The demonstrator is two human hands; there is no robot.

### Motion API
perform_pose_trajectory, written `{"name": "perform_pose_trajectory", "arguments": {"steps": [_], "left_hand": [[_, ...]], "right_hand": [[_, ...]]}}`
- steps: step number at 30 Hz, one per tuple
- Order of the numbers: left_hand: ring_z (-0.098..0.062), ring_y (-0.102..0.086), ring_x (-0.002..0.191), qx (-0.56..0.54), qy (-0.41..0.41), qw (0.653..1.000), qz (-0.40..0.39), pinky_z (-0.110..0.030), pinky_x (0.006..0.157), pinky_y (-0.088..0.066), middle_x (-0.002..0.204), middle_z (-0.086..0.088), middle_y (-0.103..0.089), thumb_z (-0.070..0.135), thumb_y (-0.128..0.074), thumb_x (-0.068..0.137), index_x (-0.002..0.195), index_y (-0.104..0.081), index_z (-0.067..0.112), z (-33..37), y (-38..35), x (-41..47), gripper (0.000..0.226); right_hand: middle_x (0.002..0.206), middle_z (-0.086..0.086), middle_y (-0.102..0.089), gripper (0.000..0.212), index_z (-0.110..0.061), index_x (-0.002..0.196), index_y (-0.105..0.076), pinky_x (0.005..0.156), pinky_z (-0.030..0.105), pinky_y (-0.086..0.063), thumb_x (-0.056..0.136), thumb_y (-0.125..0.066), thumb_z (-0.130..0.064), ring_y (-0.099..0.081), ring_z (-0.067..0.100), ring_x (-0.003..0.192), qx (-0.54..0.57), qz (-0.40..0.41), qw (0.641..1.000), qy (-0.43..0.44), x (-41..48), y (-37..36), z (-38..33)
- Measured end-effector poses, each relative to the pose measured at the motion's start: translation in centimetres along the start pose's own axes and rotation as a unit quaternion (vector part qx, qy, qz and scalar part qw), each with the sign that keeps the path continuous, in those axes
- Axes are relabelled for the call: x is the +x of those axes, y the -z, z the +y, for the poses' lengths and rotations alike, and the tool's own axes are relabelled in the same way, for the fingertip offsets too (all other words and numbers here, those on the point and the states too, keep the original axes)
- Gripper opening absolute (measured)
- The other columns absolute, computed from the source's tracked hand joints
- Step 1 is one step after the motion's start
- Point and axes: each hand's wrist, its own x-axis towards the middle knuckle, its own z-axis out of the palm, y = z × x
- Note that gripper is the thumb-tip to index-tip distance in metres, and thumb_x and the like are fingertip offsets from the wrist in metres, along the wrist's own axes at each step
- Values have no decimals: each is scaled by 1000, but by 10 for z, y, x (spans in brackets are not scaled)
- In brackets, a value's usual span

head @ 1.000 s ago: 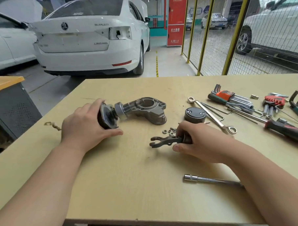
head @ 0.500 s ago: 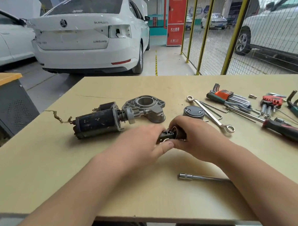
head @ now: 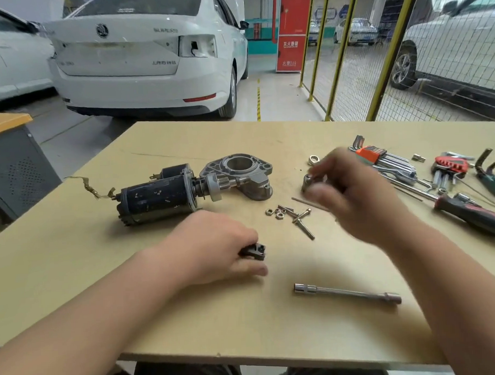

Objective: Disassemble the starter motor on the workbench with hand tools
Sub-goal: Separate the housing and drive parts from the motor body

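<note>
The black starter motor body (head: 156, 199) lies on its side on the workbench (head: 132, 305), its pinion shaft reaching into the grey drive-end housing (head: 240, 173). My left hand (head: 212, 245) rests on the bench in front of the motor and grips a small black lever part (head: 255, 252), mostly hidden under my fingers. My right hand (head: 357, 199) is blurred by motion above the bench, with spread fingers holding nothing, right next to the round black end cap (head: 308, 181). Loose nuts and bolts (head: 290, 215) lie between my hands.
A socket bar (head: 347, 293) lies near the front edge. At the right are hex key sets (head: 387, 160) (head: 449, 164), a ring spanner end (head: 313, 159), a red-and-black screwdriver (head: 474, 215) and pliers (head: 492, 176). A white car (head: 150, 64) and a yellow mesh fence (head: 377, 68) stand behind.
My left hand has pulled back toward me with the black lever part. My right hand let go of it and swung up and right toward the end cap. The motor has not moved.
</note>
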Motion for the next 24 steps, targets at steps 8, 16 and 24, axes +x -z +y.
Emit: {"name": "perform_pose_trajectory", "arguments": {"steps": [8,16,24], "left_hand": [[-19,-40,120,-126,172,974,80,-35,102,-32,133,3,-42,57,-37,94,142,-38,26,3,-18,19,57],[-7,-64,86,-480,162,844,177,-28,78,-51,94,10,-71,49,-58,85,107,-67,30,19,0,17,30],[-7,-70,75,-684,200,670,209,-16,68,-53,82,1,-76,32,-73,67,92,-71,16,15,10,14,30]], "right_hand": [[67,-20,-54,22,-32,101,-49,63,30,-43,83,-61,-32,-49,4,59,95,-172,968,-155,-3,-26,23],[72,-8,-64,31,-30,92,-53,63,36,-52,68,-67,-45,-57,8,63,106,-159,977,-100,-5,-36,5],[72,0,-68,22,-26,88,-58,58,36,-55,72,-72,-34,-65,20,59,200,-116,968,-98,-2,-32,5]]}}
